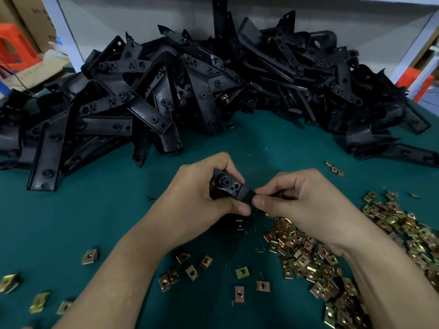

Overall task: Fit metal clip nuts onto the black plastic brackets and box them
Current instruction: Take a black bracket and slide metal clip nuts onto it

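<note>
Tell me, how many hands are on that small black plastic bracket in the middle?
2. The left hand grips the black plastic bracket at its round-holed end; the right hand pinches its other end. No other hands show.

Your left hand [199, 193] and right hand [301, 198] meet over the middle of the table [71, 222], holding one bracket [234, 186] between them. Behind them, a heap of brackets [190, 91] spans the far side. Clip nuts [308, 257] lie piled beneath and right of your right forearm, with loose nuts [89, 256] scattered front left.
</note>
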Demonstrator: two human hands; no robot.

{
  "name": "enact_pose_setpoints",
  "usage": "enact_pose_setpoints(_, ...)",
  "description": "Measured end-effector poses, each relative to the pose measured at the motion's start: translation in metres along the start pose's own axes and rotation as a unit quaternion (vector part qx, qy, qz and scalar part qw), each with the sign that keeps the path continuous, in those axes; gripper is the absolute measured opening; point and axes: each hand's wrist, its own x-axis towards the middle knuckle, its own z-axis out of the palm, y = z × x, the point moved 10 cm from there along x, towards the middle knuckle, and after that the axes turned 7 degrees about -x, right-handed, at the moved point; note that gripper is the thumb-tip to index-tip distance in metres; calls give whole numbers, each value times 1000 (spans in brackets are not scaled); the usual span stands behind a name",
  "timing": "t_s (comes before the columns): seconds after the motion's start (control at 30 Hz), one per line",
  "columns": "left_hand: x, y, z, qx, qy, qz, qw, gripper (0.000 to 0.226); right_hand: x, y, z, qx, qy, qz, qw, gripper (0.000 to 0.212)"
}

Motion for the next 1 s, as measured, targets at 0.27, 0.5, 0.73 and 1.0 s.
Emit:
enact_pose_setpoints(0.27,1,-10,-3,-8,27,-34,999,36,-1,-7,-4,5,-20,-25,999,19)
enact_pose_setpoints(0.5,-2,-10,-7,30,61,-22,997,42,-2,-20,-5,-89,-8,-85,992,18)
enact_pose_setpoints(0.73,-1,-15,-4,-26,42,-39,998,29,3,-5,-11,1,48,-45,998,32)
enact_pose_setpoints(1.0,-2,-7,-11,-127,19,-29,991,19,5,7,-19,130,76,-9,989,28)
